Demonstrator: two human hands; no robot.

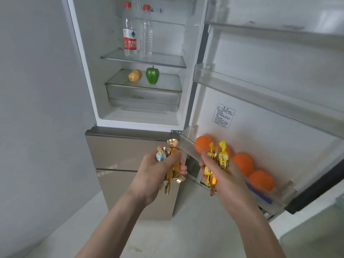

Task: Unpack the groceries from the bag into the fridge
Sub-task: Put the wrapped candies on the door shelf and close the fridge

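The fridge (89,75) stands open ahead of me. My left hand (154,175) is shut on a bunch of gold and pale-blue wrapped candies (172,164), in front of the lower drawers. My right hand (221,175) grips several yellow wrapped candies (222,159), right beside the lowest door bin (188,146). That bin holds several oranges (243,162). Two water bottles (130,34) stand on the glass shelf (143,60). A pear (135,75) and a green pepper (152,75) lie on the crisper lid (167,84). No bag is in view.
The open door (270,94) swings out to the right, with clear bins (242,84) higher up. A grey wall (37,90) closes off the left. Brown drawer fronts (121,149) sit below the fridge compartment. The floor (167,235) is pale.
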